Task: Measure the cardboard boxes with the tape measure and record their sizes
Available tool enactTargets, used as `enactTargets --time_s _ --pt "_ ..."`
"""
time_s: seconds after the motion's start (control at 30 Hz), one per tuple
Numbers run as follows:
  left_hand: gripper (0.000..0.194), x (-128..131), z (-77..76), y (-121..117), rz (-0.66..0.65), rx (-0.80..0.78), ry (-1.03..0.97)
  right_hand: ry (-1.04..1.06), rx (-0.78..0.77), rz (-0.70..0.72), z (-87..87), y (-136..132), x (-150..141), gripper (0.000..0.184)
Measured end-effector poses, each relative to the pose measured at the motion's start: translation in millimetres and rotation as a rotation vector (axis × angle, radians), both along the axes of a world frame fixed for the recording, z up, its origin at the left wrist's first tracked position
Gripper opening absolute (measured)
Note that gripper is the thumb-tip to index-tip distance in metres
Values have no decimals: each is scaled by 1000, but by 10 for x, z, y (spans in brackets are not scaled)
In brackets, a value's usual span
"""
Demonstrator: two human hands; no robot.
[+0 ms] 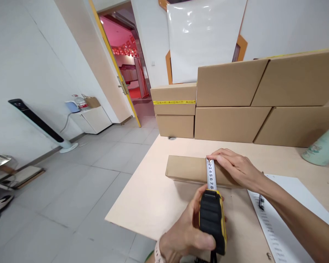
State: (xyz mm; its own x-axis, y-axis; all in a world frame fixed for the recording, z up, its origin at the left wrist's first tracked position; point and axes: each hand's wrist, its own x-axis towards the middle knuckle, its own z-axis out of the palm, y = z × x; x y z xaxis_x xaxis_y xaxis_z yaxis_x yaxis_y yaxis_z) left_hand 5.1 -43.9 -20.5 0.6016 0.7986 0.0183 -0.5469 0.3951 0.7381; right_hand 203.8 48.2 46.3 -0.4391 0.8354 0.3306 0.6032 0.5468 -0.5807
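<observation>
A black and yellow tape measure (212, 221) is gripped in my left hand (186, 226), near the table's front. Its white blade (211, 177) is drawn out a short way and lies across the top of a small, long cardboard box (188, 168). At the far edge of that box, my right hand (233, 164) pinches the end of the blade, its fingers together and resting over the box's right part. Numbers from about 2 to 8 show on the blade. The right end of the box is hidden under my right hand.
Larger cardboard boxes (230, 124) are stacked along the table's back. A printed paper sheet (290, 204) with a pen (261, 201) lies under my right forearm. A green tumbler (323, 144) stands at the right. The wooden table (142, 197) ends at the left above a tiled floor.
</observation>
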Motion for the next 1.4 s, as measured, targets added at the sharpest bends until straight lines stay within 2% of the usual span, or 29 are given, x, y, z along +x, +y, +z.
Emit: enactTargets --time_s 0.23,0.47,0.7,0.97,1.23,1.4 --pt "104 -74 -86 -97 -45 73 61 -53 67 6 -28 -145 7 40" --pt "108 -56 -191 -119 -56 74 48 -72 51 9 -28 -151 22 39" --pt "107 -67 -139 -118 -56 96 71 -74 38 -2 15 -175 -3 40" --pt "104 -47 -97 -127 -34 75 62 -57 78 2 -52 -128 16 39" --pt "104 -34 -82 -128 2 103 85 -65 58 -5 -52 -131 20 38" --pt "103 -35 -68 -123 -19 114 92 -68 72 -2 -46 -132 13 39"
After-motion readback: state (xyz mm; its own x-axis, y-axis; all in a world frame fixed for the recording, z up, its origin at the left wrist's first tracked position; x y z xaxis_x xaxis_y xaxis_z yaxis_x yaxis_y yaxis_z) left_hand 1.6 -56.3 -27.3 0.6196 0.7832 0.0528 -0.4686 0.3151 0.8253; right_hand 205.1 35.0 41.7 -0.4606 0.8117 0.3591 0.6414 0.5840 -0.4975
